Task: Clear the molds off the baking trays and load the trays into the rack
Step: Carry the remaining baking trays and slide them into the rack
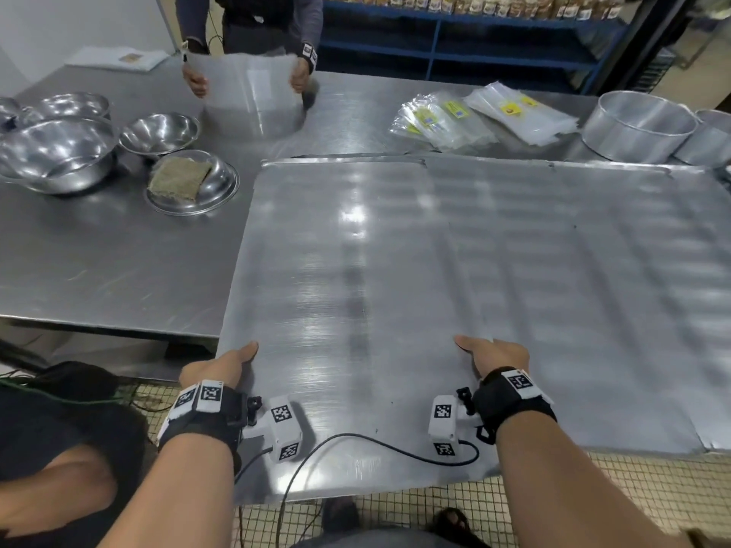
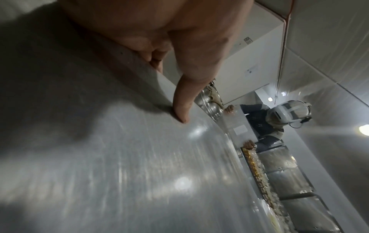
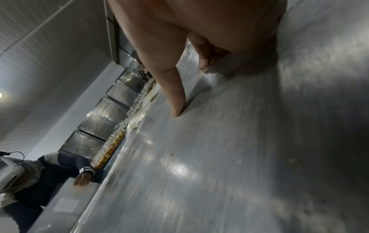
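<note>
A large flat metal baking tray (image 1: 348,270) lies with its far part on the steel table (image 1: 99,263) and its near part hanging out over the floor. My left hand (image 1: 221,365) grips its left edge, thumb (image 2: 183,102) on top and fingers curled under the rim. My right hand (image 1: 494,355) holds its right edge, thumb (image 3: 175,94) pressed on the tray surface (image 3: 219,157). A second tray (image 1: 593,290) lies beside it on the right. Two round metal molds (image 1: 637,126) stand on the table behind the trays at far right. The rack is not in view.
Steel bowls (image 1: 59,152) and a plate holding a cloth (image 1: 190,179) sit at the left of the table. Plastic bags (image 1: 474,116) lie at the back. Across the table another person holds a clear sheet (image 1: 249,92). A blue shelf (image 1: 455,33) stands behind.
</note>
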`<state>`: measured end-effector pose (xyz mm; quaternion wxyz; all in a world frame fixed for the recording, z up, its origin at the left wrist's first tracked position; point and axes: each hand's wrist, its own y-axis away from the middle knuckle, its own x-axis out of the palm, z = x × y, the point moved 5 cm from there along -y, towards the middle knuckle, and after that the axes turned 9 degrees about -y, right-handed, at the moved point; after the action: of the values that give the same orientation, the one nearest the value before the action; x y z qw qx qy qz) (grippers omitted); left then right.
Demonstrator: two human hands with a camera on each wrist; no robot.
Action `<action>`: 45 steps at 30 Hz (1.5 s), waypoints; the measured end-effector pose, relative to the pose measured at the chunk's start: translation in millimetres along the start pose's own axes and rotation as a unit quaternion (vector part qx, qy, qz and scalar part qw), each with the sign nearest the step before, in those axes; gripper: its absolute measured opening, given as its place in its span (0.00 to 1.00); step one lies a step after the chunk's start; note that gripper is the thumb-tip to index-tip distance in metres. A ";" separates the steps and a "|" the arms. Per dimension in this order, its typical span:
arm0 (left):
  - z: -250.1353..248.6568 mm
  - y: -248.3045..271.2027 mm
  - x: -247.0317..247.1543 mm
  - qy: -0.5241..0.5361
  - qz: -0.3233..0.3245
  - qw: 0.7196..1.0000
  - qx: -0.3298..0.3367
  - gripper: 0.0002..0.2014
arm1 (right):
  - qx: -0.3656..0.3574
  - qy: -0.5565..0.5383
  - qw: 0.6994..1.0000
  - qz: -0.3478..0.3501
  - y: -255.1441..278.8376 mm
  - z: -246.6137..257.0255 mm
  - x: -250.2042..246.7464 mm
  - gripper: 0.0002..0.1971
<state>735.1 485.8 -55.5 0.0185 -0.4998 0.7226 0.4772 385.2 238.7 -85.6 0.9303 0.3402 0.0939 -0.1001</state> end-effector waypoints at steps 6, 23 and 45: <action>-7.4 15.7 16.1 -0.004 0.019 0.999 0.033 0.30 | -0.019 -0.035 0.999 -0.014 -4.2 5.6 -31.8 0.41; -39.9 175.9 140.2 -0.149 0.078 0.949 0.266 0.33 | -0.046 -0.160 0.977 -0.133 1.9 3.9 -276.5 0.32; -38.4 364.7 368.7 -0.299 0.363 0.790 0.393 0.24 | 0.034 -0.354 0.796 -0.490 140.3 -127.6 -468.7 0.23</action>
<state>298.3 215.3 24.5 0.2535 0.0177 0.9345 0.2494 -44.4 484.2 18.5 0.7127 0.2213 -0.0919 -0.6592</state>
